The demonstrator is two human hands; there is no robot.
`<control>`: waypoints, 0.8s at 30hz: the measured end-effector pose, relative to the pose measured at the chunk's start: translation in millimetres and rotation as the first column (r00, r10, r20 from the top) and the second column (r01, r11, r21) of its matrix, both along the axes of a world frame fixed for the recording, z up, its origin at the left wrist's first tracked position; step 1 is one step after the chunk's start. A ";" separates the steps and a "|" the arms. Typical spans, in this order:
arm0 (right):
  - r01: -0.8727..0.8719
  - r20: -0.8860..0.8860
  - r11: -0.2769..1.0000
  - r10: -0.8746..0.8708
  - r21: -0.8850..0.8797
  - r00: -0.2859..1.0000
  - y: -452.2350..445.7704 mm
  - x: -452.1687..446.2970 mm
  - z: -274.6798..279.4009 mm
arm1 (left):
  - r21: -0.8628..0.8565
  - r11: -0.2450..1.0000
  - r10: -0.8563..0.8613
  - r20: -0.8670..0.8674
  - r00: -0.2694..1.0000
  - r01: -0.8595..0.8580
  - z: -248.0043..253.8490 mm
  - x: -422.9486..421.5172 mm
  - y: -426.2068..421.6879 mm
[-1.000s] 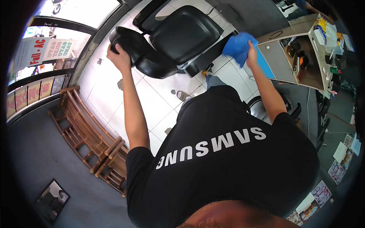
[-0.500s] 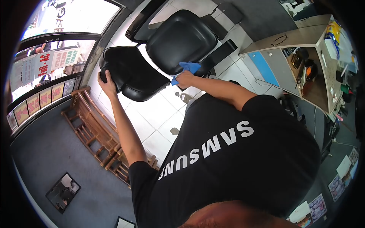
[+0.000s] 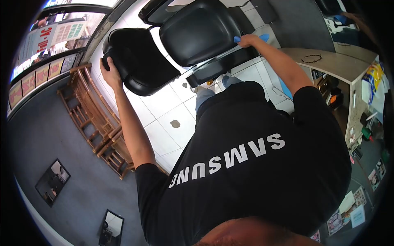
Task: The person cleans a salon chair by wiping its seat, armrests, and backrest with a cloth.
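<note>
A black padded salon chair is at the top, with its seat (image 3: pixel 200 33) and, to the left, its reclined backrest (image 3: pixel 141 59). My left hand (image 3: pixel 111 74) grips the headrest end (image 3: pixel 116 45), fingers over its edge. At the right side of the seat, my right hand (image 3: pixel 248 40) is closed on a blue cloth (image 3: pixel 263 37). Parts of the cloth stick out on both sides of the fingers. Below the right hand runs the black armrest (image 3: pixel 223 65).
A bamboo bench (image 3: pixel 92 110) stands at the left, near the windows. To the right is a wooden cabinet (image 3: pixel 332 61) with an open compartment. White floor tiles (image 3: pixel 164 135) show below the chair. Two small mirrors (image 3: pixel 53 180) are at the lower left.
My right hand has moved up and right with the blue cloth, from the seat's near edge to its right side. My left hand stays on the headrest end. The whole view has shifted.
</note>
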State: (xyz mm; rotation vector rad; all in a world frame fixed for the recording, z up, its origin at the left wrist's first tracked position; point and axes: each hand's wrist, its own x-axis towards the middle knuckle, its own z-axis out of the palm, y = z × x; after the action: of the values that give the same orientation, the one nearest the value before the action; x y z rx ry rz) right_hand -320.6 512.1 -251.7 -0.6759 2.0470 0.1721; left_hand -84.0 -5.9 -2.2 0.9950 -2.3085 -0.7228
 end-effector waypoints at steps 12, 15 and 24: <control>-0.073 0.312 0.916 0.209 -0.396 0.927 -217.9 210.3 25.0 | -0.029 0.999 0.020 0.021 1.000 -0.020 3.3 -0.7 5.0; -0.057 0.361 0.948 0.174 -0.313 0.916 -176.7 147.7 32.9 | -0.030 0.999 0.018 0.020 1.000 -0.018 -0.2 2.3 -0.8; 0.030 0.019 0.999 -0.030 0.024 0.999 23.1 -24.0 -102.8 | -0.055 0.996 0.068 0.020 0.997 -0.067 2.7 -2.9 7.6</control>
State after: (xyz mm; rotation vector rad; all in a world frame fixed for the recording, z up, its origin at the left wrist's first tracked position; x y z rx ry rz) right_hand -344.6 535.2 -354.5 -0.6298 2.0326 0.1718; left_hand -86.9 1.7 0.4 1.0554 -2.2884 -0.6216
